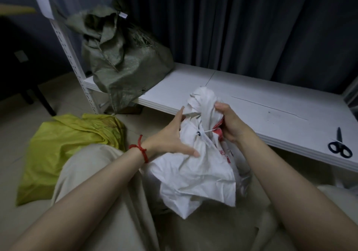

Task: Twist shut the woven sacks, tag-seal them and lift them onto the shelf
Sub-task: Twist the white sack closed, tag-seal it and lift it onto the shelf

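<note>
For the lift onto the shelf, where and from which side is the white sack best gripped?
Probably at the twisted neck of the white sack, from above: the tag seal cinches it narrow and it stands upright. Support under the slack belly would steady it.

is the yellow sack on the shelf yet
No, the yellow sack lies on the floor; only the green sack sits on the shelf.

A dim room with a dark pleated curtain [232,18], pale tiled floor [64,87] and dark table [45,104] at left.
</note>
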